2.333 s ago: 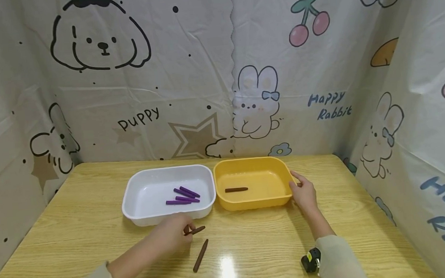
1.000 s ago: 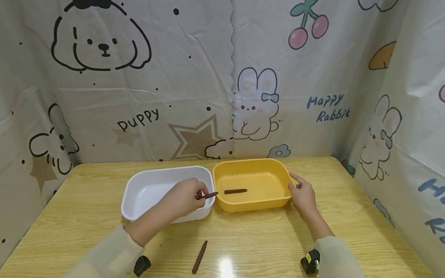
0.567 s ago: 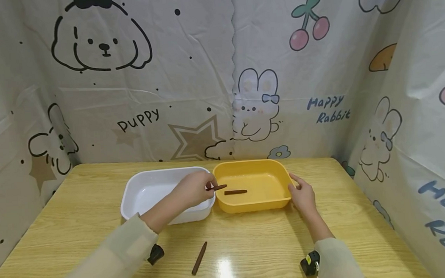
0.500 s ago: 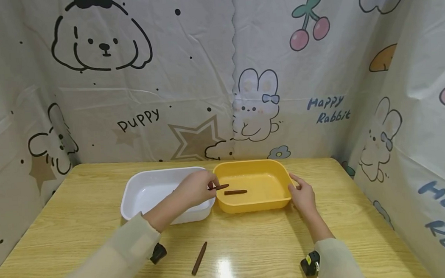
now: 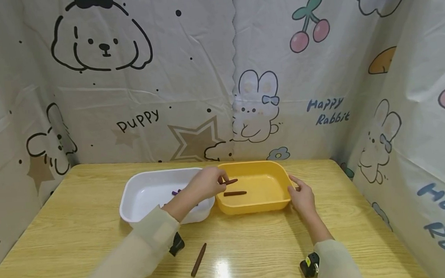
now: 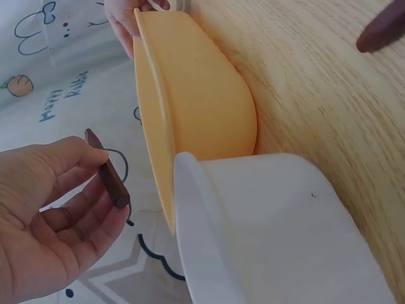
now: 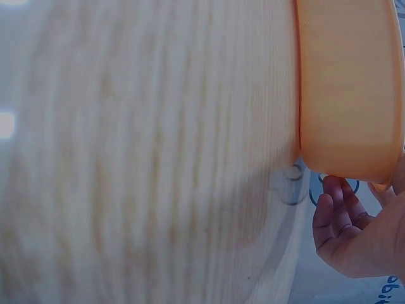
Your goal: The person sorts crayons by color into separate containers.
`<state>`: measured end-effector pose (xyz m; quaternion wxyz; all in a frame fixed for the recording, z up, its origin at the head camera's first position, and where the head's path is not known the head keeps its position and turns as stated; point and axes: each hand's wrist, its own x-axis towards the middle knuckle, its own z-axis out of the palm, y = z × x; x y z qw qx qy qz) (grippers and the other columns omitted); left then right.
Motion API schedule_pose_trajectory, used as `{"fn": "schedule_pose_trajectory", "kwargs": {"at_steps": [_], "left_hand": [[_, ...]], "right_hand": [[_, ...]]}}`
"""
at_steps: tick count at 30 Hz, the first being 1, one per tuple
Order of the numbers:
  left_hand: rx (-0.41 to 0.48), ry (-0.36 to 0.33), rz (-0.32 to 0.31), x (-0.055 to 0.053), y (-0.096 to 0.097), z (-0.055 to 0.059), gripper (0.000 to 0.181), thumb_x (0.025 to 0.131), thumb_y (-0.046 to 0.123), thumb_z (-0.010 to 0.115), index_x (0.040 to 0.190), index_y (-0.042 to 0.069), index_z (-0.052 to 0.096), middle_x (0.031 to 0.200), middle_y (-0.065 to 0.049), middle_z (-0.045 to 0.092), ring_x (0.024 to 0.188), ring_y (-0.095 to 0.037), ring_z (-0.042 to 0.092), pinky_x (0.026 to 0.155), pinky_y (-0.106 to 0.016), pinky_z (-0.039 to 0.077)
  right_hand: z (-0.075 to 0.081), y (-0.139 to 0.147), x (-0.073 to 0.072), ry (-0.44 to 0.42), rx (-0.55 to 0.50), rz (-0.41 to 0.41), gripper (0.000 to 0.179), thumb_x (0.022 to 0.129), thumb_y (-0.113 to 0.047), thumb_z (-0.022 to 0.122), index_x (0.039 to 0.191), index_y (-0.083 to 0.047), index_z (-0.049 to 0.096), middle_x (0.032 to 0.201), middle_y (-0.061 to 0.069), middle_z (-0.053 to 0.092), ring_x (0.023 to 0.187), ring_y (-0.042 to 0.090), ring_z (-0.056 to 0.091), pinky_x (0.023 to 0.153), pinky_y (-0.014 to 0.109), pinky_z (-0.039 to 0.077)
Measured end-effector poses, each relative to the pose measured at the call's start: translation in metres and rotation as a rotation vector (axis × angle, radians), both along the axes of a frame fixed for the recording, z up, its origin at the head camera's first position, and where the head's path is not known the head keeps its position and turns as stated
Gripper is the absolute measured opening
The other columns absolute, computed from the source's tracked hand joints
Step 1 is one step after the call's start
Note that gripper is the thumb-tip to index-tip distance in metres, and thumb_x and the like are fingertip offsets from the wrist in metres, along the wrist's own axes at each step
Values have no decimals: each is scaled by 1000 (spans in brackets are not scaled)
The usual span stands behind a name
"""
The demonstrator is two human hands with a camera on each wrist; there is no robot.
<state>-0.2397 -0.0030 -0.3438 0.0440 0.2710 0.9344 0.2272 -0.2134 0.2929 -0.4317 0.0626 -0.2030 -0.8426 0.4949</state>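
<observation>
My left hand [image 5: 208, 182] pinches a brown crayon [image 6: 112, 178] between thumb and fingertips, above the left end of the yellow tray [image 5: 265, 185]. Inside that tray, a second brown crayon [image 5: 235, 193] lies flat. My right hand [image 5: 303, 198] grips the tray's right end at the rim; the right wrist view shows its curled fingers [image 7: 342, 212] against the end wall. Under my left forearm stands the white tray [image 5: 140, 199]. Purple crayons [image 5: 176, 193] inside it are mostly hidden by the arm. Another brown crayon [image 5: 198, 260] rests on the table in front.
The two trays stand side by side on a wood-grain table [image 5: 252, 243]. Patterned cloth [image 5: 188, 85] hangs behind and at both sides. Each wrist carries a small black camera, such as the right one [image 5: 309, 266].
My left hand has picked up a brown crayon from in front of the white tray and carried it up and right, over the yellow tray. The right hand has stayed at the tray's end.
</observation>
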Motion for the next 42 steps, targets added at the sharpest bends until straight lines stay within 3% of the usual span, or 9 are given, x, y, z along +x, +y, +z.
{"fn": "schedule_pose_trajectory", "kwargs": {"at_steps": [8, 21, 28, 42], "left_hand": [[40, -47, 2, -9, 15, -6, 13, 85, 13, 66, 97, 10, 70, 85, -4, 67, 76, -16, 58, 69, -29, 51], [96, -82, 11, -23, 35, -27, 8, 84, 9, 66, 92, 7, 69, 84, -6, 67, 76, -17, 57, 67, -26, 49], [3, -10, -2, -28, 42, -38, 5, 85, 11, 65, 88, 9, 69, 82, -4, 66, 80, -17, 57, 75, -28, 49], [-129, 11, -9, -37, 52, -50, 7, 86, 8, 62, 89, 9, 68, 93, -5, 66, 87, -18, 58, 80, -30, 49]], "right_hand": [[2, -1, 1, 4, 8, -4, 45, 95, -18, 47, 140, -19, 44, 93, 11, 53, 49, 7, 45, 45, 18, 43], [2, -1, 1, 2, 17, 4, 45, 96, -18, 47, 141, -18, 43, 94, 10, 51, 49, 7, 44, 44, 19, 44], [2, -2, 1, 5, 18, 4, 45, 96, -18, 47, 140, -17, 44, 95, 11, 52, 51, 7, 45, 45, 18, 43], [1, -2, 3, 23, 23, 5, 45, 95, -17, 47, 140, -16, 45, 91, 12, 55, 49, 7, 45, 43, 18, 42]]}}
